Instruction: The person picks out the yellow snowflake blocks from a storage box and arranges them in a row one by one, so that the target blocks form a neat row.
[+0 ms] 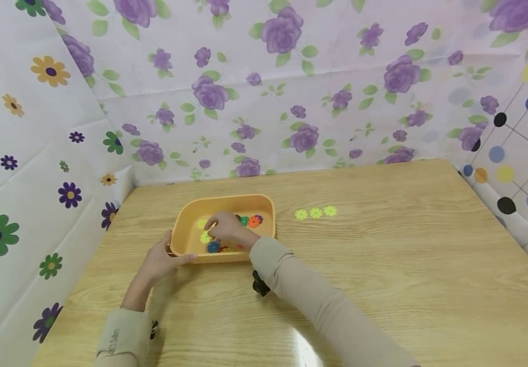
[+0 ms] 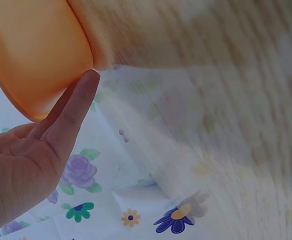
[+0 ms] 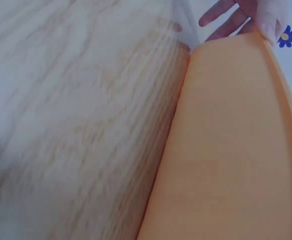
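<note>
Step in hand, as judged: you appear to be picking among the yellow flower-shaped plastic pieces (image 1: 205, 237) at the left of the orange-yellow plastic basin (image 1: 220, 259), which stands on the left part of the wood-grained surface (image 1: 383, 255).

Your right hand (image 1: 228, 227) reaches over the near side into the basin, fingers bent down beside the yellow pieces. They look part-closed; whether they have hold of a piece cannot be told, and the right wrist view does not settle it.

Your left hand (image 1: 159, 259) grips the basin at its near left corner, thumb over the rim and fingers along the outer wall.

Also in the basin: a blue flower-shaped piece (image 1: 213, 246) near the yellow ones, and a green flower-shaped piece (image 1: 244, 220) and an orange-red flower-shaped piece (image 1: 254, 221) farther right. Other pieces are partly hidden by your right arm.

Right of the basin lies a left-to-right row of three yellow flower-shaped pieces (image 1: 316, 213).

Next move, as judged: it calls for a pinch on one yellow piece alone, a lift clear of the rim, and placement in line with that row, the left hand steadying the basin.
</note>
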The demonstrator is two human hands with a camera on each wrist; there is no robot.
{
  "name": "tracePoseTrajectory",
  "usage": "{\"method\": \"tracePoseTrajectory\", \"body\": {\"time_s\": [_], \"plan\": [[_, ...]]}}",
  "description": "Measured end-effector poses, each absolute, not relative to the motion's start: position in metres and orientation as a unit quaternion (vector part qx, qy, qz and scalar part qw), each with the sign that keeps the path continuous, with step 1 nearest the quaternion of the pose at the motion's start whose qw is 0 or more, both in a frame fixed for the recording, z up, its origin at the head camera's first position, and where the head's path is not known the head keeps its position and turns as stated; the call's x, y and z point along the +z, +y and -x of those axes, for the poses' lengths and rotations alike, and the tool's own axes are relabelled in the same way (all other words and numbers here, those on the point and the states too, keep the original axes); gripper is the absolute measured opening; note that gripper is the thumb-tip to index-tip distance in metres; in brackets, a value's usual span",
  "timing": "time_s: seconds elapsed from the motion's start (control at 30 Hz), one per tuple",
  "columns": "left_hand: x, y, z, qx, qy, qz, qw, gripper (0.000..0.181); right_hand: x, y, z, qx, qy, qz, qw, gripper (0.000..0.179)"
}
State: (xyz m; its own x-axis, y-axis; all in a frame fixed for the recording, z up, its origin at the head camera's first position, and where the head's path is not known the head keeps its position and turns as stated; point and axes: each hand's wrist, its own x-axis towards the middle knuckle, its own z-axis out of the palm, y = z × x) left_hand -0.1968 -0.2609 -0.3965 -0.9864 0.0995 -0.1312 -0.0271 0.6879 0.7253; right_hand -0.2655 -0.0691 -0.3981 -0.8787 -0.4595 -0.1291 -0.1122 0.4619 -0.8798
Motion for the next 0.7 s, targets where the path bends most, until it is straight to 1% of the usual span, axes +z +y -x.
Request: {"method": "tracePoseTrajectory", "body": {"time_s": [0.1,0.23,0.37,0.53,0.7], "plan": [[-0.395,-0.262,0.196,0.393,0.915,-0.018,0.084,0.109,-0.398,-0.064,0.268,-0.497,0.827,0.184,0.187,0.021],[-0.395,-0.262,0.195,0.407,0.908,-0.021,0.092,0.105,-0.398,-0.056,0.271,-0.497,0.822,0.199,0.196,0.023],[-0.395,-0.261,0.195,0.418,0.903,-0.02,0.097,0.103,-0.395,-0.048,0.272,-0.492,0.822,0.209,0.197,0.021],[-0.395,-0.261,0.195,0.424,0.9,-0.024,0.1,0.103,-0.391,-0.039,0.272,-0.504,0.813,0.213,0.201,0.019],[-0.394,-0.26,0.195,0.421,0.901,-0.028,0.1,0.106,-0.384,-0.03,0.271,-0.533,0.79,0.21,0.218,0.021]]}}
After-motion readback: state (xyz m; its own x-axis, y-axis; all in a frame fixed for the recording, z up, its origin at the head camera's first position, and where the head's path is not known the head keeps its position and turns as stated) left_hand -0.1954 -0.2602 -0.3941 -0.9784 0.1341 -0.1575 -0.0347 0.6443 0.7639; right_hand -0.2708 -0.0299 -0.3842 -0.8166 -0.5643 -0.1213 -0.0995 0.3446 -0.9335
